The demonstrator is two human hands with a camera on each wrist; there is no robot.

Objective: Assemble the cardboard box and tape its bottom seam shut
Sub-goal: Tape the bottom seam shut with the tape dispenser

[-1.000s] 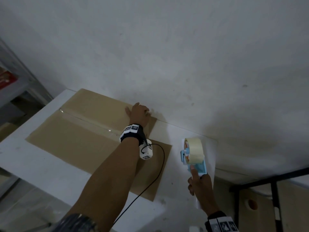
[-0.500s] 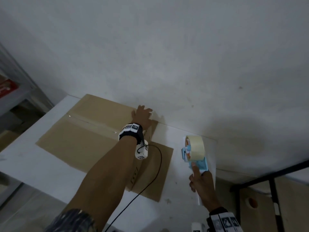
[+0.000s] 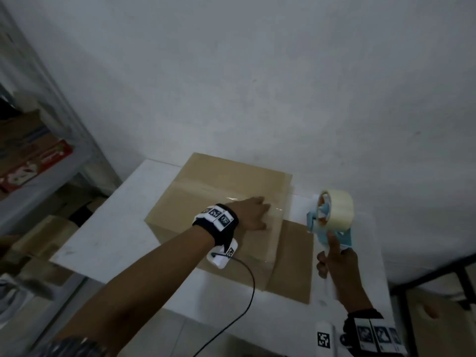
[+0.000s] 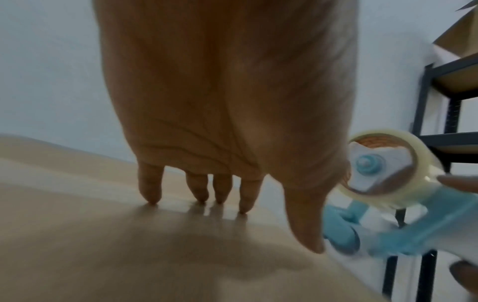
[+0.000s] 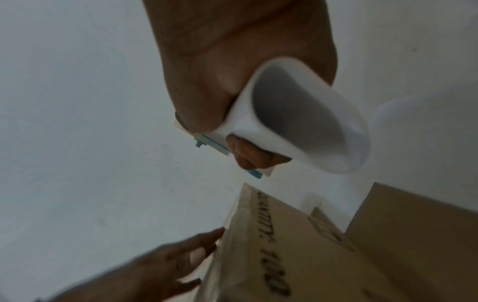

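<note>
A brown cardboard box (image 3: 206,191) stands on the white table (image 3: 103,243), with a shiny strip of clear tape running along the seam on its upper face. My left hand (image 3: 253,212) lies flat on that face near the right edge, and its fingertips (image 4: 150,196) touch the tape. One loose flap (image 3: 293,258) rests on the table to the right of the box. Just right of the box, off the cardboard, my right hand (image 3: 337,264) grips the white handle (image 5: 297,114) of a blue tape dispenser (image 3: 332,215). The index finger lies along the dispenser.
A grey metal shelf (image 3: 38,155) with boxes stands at the left. A black shelf frame (image 3: 438,274) holding cardboard is at the right. The white wall runs close behind the table. A black cable (image 3: 247,292) hangs from my left wrist.
My left hand has come back from the box's far edge onto the taped seam near its right edge. The dispenser stays to the right of the box, a little higher. The head view has shifted.
</note>
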